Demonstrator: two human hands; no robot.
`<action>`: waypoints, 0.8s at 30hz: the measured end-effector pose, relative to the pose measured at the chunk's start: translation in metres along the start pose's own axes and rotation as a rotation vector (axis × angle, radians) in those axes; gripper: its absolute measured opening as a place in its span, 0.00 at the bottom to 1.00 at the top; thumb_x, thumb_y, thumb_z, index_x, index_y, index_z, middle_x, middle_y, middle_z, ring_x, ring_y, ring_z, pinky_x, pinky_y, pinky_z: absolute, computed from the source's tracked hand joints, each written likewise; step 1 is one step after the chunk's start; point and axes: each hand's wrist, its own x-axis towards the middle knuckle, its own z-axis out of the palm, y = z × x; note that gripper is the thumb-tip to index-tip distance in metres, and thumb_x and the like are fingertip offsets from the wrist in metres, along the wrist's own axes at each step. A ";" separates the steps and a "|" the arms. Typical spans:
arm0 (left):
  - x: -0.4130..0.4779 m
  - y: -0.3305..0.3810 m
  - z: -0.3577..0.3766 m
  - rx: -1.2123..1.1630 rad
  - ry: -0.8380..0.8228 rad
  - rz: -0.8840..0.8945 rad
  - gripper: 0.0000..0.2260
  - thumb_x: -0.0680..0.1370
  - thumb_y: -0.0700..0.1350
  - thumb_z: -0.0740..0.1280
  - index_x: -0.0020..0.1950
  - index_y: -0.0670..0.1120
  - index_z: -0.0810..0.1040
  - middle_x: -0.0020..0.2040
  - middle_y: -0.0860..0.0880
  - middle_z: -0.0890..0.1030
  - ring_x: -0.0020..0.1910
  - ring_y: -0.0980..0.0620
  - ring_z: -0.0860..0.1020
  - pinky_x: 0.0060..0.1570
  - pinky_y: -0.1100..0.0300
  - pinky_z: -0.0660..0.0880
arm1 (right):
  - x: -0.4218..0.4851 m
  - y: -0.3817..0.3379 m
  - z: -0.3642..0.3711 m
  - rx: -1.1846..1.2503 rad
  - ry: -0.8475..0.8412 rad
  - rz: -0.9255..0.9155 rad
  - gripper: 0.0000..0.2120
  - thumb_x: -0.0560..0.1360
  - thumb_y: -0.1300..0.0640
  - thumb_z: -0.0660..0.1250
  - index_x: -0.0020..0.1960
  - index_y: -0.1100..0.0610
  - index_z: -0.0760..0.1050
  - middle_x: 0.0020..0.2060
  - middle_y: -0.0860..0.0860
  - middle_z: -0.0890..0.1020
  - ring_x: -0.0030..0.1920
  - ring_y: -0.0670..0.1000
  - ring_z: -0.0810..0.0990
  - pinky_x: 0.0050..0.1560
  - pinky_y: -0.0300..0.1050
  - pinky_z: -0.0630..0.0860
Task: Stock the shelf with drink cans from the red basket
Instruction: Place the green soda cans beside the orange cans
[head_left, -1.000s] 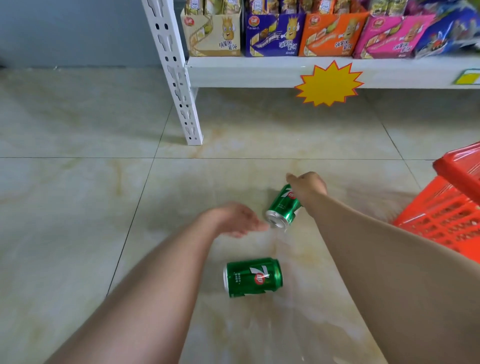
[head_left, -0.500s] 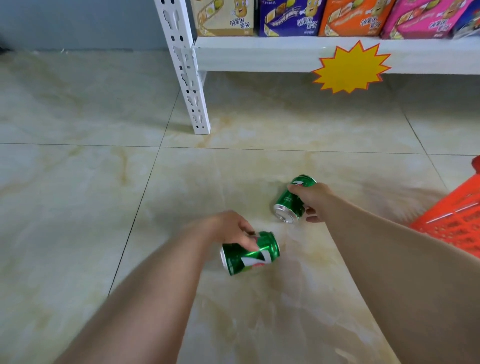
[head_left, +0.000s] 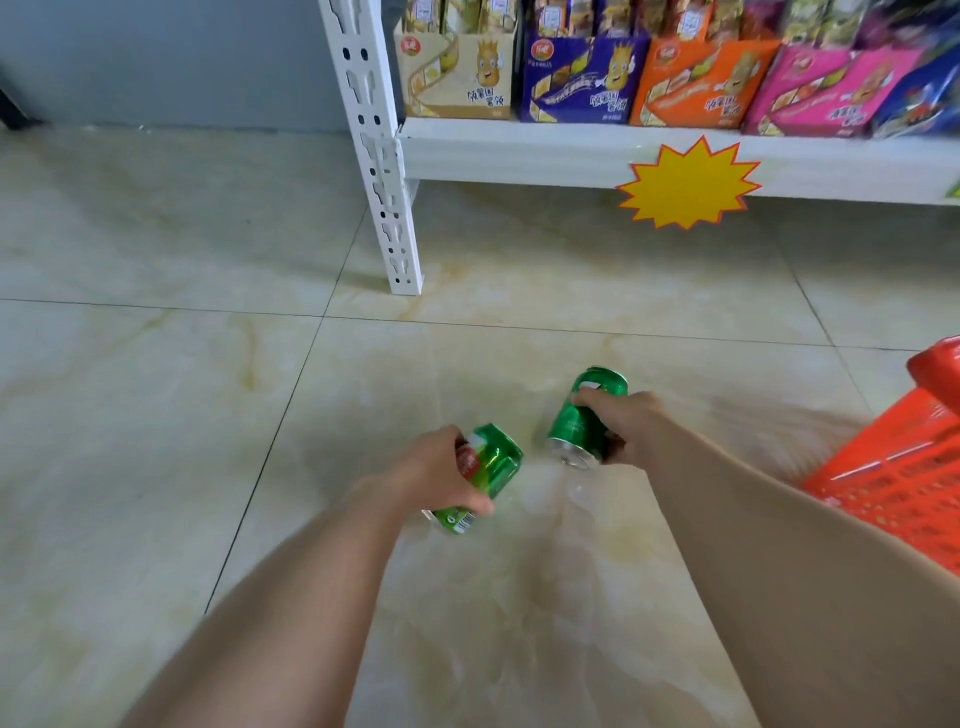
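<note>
Currently pickup step: left hand (head_left: 436, 475) grips left can (head_left: 496, 460); right hand (head_left: 626, 426) grips right can (head_left: 576, 431); next, probably lift both to shelf (head_left: 519, 153) at 1 o'clock.

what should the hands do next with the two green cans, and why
Probably lift both toward the shelf: the left hand grips one can, the right hand grips the other can, both tilted low near the floor, and the shelf stands just ahead.

floor (head_left: 156, 415) left: open | red basket (head_left: 904, 473) right | shelf (head_left: 571, 156) (snack boxes (head_left: 571, 78)) ahead
</note>
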 end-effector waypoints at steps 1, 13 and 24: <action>-0.004 0.001 -0.008 -0.064 0.012 -0.011 0.29 0.59 0.53 0.79 0.56 0.50 0.72 0.51 0.53 0.78 0.48 0.52 0.78 0.44 0.59 0.76 | -0.006 -0.010 -0.004 0.005 -0.012 -0.039 0.26 0.68 0.58 0.76 0.59 0.62 0.68 0.41 0.58 0.77 0.38 0.57 0.80 0.35 0.52 0.79; -0.055 0.132 -0.172 -0.690 0.235 0.236 0.25 0.62 0.47 0.81 0.54 0.53 0.74 0.52 0.49 0.82 0.51 0.49 0.82 0.55 0.49 0.79 | -0.097 -0.164 -0.071 -0.017 -0.130 -0.534 0.20 0.68 0.50 0.77 0.54 0.59 0.78 0.46 0.54 0.85 0.45 0.51 0.85 0.49 0.50 0.83; -0.090 0.322 -0.343 -0.621 0.260 0.608 0.34 0.52 0.54 0.83 0.55 0.53 0.77 0.50 0.50 0.85 0.52 0.50 0.83 0.61 0.49 0.75 | -0.194 -0.370 -0.197 -0.116 -0.153 -0.950 0.13 0.71 0.52 0.75 0.52 0.57 0.81 0.47 0.53 0.86 0.48 0.51 0.86 0.49 0.46 0.82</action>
